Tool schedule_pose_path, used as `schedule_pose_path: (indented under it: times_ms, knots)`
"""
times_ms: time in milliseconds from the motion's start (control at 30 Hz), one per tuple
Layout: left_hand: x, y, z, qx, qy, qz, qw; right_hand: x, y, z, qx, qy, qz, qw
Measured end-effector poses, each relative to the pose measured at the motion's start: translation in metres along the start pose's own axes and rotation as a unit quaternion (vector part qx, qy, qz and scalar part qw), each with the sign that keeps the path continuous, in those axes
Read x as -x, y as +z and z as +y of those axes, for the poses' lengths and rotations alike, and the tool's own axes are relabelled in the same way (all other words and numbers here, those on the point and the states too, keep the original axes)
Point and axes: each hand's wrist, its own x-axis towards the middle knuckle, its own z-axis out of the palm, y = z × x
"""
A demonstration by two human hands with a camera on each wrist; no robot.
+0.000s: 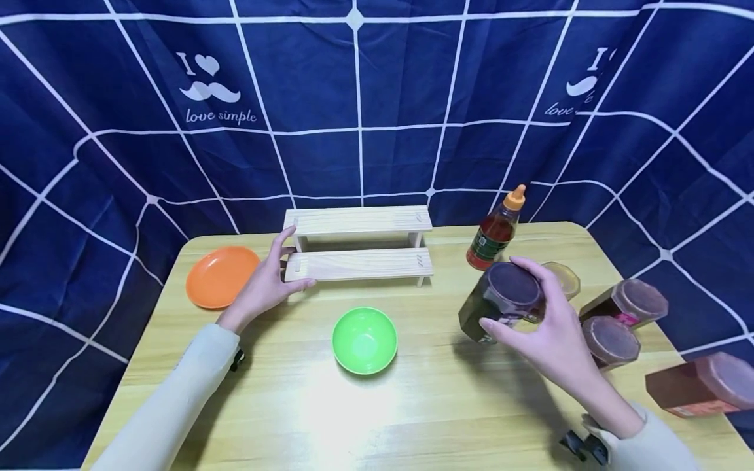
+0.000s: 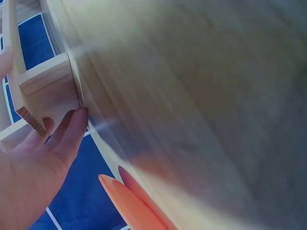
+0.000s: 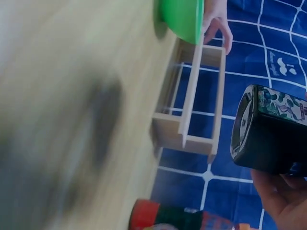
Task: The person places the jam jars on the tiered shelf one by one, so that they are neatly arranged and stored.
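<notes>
My left hand (image 1: 268, 284) holds the left end of a two-step wooden rack (image 1: 359, 265), thumb at the front edge of the lower step. In the left wrist view its fingers (image 2: 72, 132) lie against the rack's end. On the right, my right hand (image 1: 556, 340) grips a dark jar (image 1: 497, 301) with a dark lid, thumb on one side and fingers on the other. The jar is tilted and raised over the table, its shadow below. A patterned label and the jar's base (image 3: 243, 122) show in the right wrist view.
A green bowl (image 1: 365, 340) sits in front of the rack, and an orange plate (image 1: 220, 278) lies at the left. Behind the held jar stands a red sauce bottle (image 1: 495, 232) with an orange cap. Several lidded jars (image 1: 612, 340) stand along the table's right side.
</notes>
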Motion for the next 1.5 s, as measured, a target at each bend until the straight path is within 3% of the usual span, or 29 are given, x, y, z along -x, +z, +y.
schedule_pose_path:
  times_ms: [500, 867, 1067, 1500]
  knots:
    - [-0.001, -0.003, 0.000, -0.015, 0.001, 0.011, 0.9998, -0.072, 0.057, -0.025, -0.043, -0.035, 0.016, 0.9983]
    - [-0.001, -0.003, -0.003, -0.019, 0.008, 0.009, 0.9997, -0.111, 0.108, -0.032, -0.040, -0.062, 0.035, 0.9967]
    - [0.001, -0.001, -0.002, -0.024, 0.001, 0.014, 0.9996, -0.131, 0.130, -0.038, -0.036, -0.057, 0.038, 0.9970]
    - [-0.002, 0.005, -0.006, -0.046, 0.017, 0.022, 0.9986, -0.169, 0.172, -0.041, -0.044, -0.052, 0.015, 0.9975]
